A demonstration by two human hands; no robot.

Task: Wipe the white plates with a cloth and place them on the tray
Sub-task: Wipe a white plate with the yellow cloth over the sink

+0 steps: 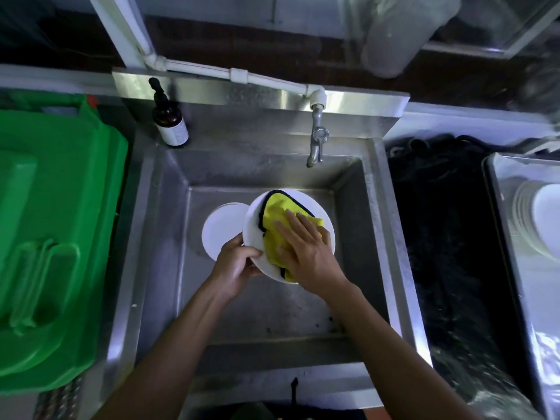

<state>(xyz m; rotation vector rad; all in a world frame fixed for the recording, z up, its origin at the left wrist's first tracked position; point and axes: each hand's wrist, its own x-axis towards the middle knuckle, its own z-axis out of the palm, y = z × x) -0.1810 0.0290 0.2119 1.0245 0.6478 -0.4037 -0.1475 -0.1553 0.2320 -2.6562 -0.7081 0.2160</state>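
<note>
Over the sink, left hand grips the plate by its near-left rim, right hand presses the cloth flat-fingered on it; a second plate lies beneath, tray right.

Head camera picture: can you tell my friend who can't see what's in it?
Over a steel sink, the left hand grips a white plate while the right hand presses a yellow cloth on it. Another plate lies below.

The sink walls box in both hands, and the tap overhangs the far side. A second plate lies at the basin's left, while the near floor is bare. Rightward, the sink rim and a dark gap precede the tray, which holds stacked plates.
</note>
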